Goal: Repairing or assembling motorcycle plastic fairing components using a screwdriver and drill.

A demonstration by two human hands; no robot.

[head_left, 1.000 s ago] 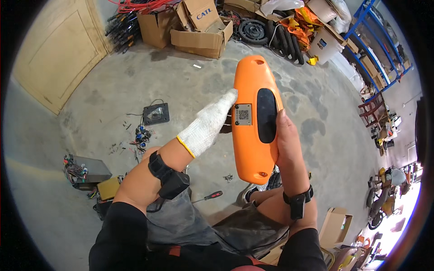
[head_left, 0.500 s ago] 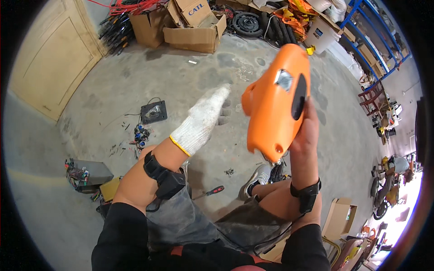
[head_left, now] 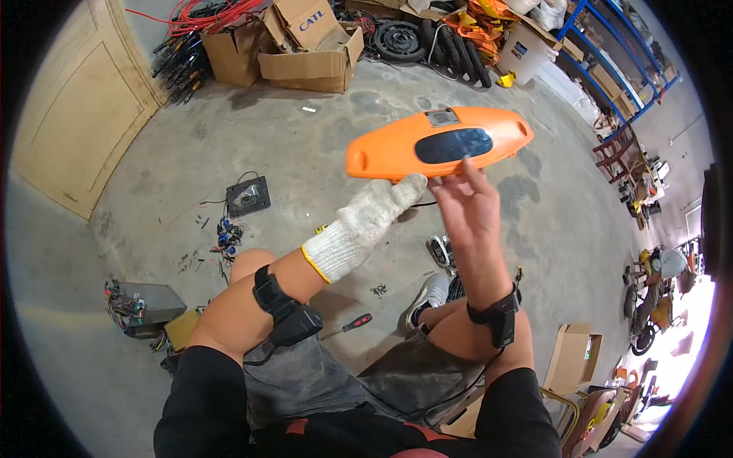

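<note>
An orange plastic cover [head_left: 382,152] with a glossy dark oval panel and a small square window is held up, lying crosswise, in front of me. My right hand [head_left: 472,210], bare, grips its near edge, one finger resting by the dark panel. Wearing a white knit glove with a yellow cuff, my left hand [head_left: 366,217] is closed at the same near edge, left of centre; its fingers are partly hidden. A short dark cable shows between the two hands. On the floor below lies a screwdriver [head_left: 357,322] with a red and black handle.
A black square part [head_left: 248,196] and small wired pieces lie on the floor to the left. Beyond are cardboard boxes [head_left: 305,69], tyres [head_left: 398,40] and a white bin [head_left: 527,57]. A grey metal box [head_left: 153,302] stands near my left knee, an opened carton [head_left: 574,357] at the right.
The orange cover has turned from upright to crosswise and moved left. My left hand has come up to its near edge, and my right hand has shifted left with it.
</note>
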